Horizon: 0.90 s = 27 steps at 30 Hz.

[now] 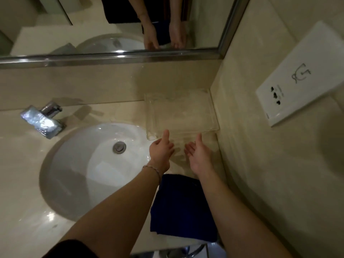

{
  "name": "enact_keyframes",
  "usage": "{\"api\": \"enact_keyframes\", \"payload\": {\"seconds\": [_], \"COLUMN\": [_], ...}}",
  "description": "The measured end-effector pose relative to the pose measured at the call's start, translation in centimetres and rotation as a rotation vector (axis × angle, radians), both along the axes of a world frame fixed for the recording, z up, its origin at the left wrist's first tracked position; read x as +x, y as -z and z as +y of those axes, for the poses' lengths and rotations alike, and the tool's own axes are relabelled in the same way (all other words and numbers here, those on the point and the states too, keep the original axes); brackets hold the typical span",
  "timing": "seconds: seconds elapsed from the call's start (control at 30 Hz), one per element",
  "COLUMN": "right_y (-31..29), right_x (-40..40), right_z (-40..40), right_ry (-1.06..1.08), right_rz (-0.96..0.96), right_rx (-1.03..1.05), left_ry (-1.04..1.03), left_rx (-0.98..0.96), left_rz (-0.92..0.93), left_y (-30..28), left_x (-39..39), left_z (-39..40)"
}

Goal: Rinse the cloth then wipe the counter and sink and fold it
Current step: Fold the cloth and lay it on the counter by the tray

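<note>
A dark blue cloth [181, 205] lies folded on the beige counter [24, 211], right of the white oval sink [78, 164], between my forearms. My left hand [161, 149] hovers beyond the cloth with its fingers apart and thumb up, holding nothing. My right hand [198, 154] is beside it, palm turned inward, fingers spread, also holding nothing. Both hands are just in front of a clear plastic tray [182, 110]. The sink's metal drain plug [119, 147] is shut down in the bowl.
A chrome faucet [43, 119] stands behind the sink at the left. The clear tray sits in the back right corner against the wall. A mirror [111, 25] runs along the back. A white wall socket plate [305, 75] hangs on the right wall.
</note>
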State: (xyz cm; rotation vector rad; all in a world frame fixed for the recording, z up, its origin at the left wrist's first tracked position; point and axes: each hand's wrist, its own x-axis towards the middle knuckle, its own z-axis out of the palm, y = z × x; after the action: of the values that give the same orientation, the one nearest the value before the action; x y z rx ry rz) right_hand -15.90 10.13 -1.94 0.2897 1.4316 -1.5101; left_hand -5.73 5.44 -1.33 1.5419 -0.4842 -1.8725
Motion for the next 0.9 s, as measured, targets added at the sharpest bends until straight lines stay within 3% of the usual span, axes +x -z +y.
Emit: {"api": "enact_keyframes", "payload": {"seconds": [0.23,0.4,0.9], "right_y": [0.3,0.1,2.1], "right_x": [-0.2,-0.4,0.1], "right_z": [-3.1,-3.9,-2.5], "right_ry": [-0.017,0.006,-0.081], "right_rz": [-0.175,-0.212,-0.053], "right_rx": [-0.096,-0.097,-0.040], "left_ry": [-0.118,-0.112,-0.137], "left_rx": [0.086,0.047,0.083], "left_rz": [0.130,0.113,0.093], "left_y": [0.9,1.3,2.1], "left_x": [-0.7,-0.9,-0.4], "left_z": [-1.2,-2.0,-1.3]}}
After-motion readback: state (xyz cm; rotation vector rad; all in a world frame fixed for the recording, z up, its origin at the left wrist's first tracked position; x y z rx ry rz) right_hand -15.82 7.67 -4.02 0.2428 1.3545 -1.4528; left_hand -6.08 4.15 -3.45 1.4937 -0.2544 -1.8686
